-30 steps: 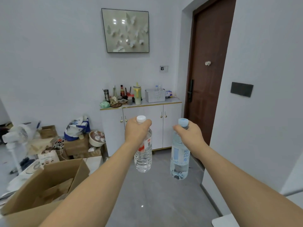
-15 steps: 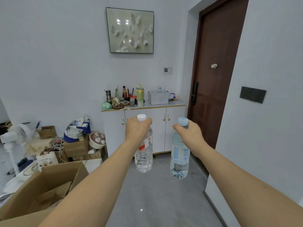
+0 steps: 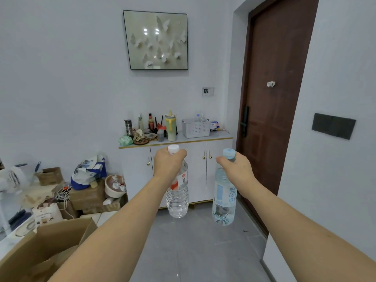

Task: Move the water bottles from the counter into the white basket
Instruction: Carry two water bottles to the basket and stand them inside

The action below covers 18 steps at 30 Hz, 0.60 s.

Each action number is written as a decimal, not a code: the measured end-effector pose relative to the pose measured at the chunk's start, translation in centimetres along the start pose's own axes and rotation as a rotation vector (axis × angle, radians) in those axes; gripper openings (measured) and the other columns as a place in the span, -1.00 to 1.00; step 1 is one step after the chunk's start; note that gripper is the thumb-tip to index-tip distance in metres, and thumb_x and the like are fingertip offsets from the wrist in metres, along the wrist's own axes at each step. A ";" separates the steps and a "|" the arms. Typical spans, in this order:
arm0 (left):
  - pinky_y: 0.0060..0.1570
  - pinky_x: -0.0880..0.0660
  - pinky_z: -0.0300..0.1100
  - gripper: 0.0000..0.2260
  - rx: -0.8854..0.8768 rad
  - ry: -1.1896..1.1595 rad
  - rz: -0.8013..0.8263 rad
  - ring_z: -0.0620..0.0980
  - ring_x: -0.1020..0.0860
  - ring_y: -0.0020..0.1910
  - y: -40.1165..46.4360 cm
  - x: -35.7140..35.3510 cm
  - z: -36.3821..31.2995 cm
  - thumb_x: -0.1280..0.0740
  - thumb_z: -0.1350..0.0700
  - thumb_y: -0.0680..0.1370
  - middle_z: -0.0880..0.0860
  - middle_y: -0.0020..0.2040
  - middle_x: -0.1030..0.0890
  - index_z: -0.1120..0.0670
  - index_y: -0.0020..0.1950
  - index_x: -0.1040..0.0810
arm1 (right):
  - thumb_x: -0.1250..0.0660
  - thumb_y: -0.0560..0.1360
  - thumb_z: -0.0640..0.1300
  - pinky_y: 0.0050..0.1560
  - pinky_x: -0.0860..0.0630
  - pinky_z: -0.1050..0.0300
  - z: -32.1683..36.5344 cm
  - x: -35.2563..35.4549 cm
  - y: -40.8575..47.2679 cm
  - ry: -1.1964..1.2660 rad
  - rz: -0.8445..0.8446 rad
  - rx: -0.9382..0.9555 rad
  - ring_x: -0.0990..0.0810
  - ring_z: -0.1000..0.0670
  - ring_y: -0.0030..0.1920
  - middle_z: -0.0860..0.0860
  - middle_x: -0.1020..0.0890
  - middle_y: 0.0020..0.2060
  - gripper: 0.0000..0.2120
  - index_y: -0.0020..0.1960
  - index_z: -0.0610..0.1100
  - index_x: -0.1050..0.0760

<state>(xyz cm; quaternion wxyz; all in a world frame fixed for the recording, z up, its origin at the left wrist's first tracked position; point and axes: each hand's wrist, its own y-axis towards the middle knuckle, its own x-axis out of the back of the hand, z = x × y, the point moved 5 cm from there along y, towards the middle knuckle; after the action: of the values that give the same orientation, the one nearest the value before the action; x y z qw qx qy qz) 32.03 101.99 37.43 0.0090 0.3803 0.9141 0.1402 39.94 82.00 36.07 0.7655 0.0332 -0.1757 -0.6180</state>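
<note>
My left hand grips the neck of a clear water bottle with a white cap and red label, which hangs upright in front of me. My right hand grips the neck of a second bottle with a pale blue cap and blue label, held upright at about the same height. The white perforated basket stands on the right part of the white cabinet's counter ahead, with two bottle tops showing above its rim.
Jars, a yellow-green tumbler and small clutter fill the counter's left half. A brown door is to the right, a white wall corner close on my right. Cardboard boxes, bags and a fan crowd the floor at left.
The cabinet and basket look larger and nearer than a second ago, so I have moved closer. Both hands keep their hold on the bottles, at much the same height.
</note>
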 end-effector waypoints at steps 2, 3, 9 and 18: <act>-0.32 -0.33 -0.14 -0.81 -0.015 -0.009 0.006 -0.01 -0.37 -0.40 2.1 -1.2 -0.4 -0.41 0.19 0.40 0.01 -0.42 -0.40 0.08 -0.31 -0.40 | -0.38 0.47 -0.04 -0.17 -0.45 0.06 -0.3 -0.1 2.6 0.000 0.006 0.019 -0.50 0.00 -0.25 -0.01 -0.52 -0.31 -0.82 -0.17 -0.15 -0.48; -0.32 -0.34 -0.14 -0.83 -0.021 -0.013 0.006 -0.02 -0.38 -0.39 3.0 -1.8 -0.5 -0.41 0.20 0.40 0.02 -0.40 -0.41 0.10 -0.28 -0.42 | -0.38 0.47 -0.04 -0.19 -0.43 0.07 -0.5 -0.2 3.8 0.000 0.010 0.029 -0.49 0.01 -0.27 0.00 -0.51 -0.33 -0.82 -0.20 -0.11 -0.46; -0.31 -0.33 -0.14 -0.85 -0.007 0.005 0.008 -0.01 -0.37 -0.38 8.8 -4.8 1.3 -0.41 0.19 0.38 0.03 -0.40 -0.40 0.10 -0.27 -0.43 | -0.39 0.46 -0.02 -0.18 -0.45 0.06 -2.7 -2.0 10.1 0.023 0.024 -0.007 -0.51 0.01 -0.29 0.03 -0.51 -0.36 -0.79 -0.27 -0.05 -0.43; -0.34 -0.32 -0.15 -0.84 0.033 -0.029 0.017 0.00 -0.38 -0.39 20.1 -7.5 5.2 -0.41 0.22 0.40 0.05 -0.40 -0.39 0.11 -0.27 -0.42 | -0.39 0.47 -0.06 -0.17 -0.47 0.08 -5.7 -6.0 20.9 0.051 -0.007 -0.030 -0.53 0.01 -0.27 0.00 -0.55 -0.32 -0.84 -0.20 -0.10 -0.48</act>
<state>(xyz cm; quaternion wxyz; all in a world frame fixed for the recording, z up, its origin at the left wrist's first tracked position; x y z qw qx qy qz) 51.94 111.53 37.00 0.0149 0.3903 0.9128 0.1196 60.17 91.68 34.99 0.7680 0.0380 -0.1468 -0.6223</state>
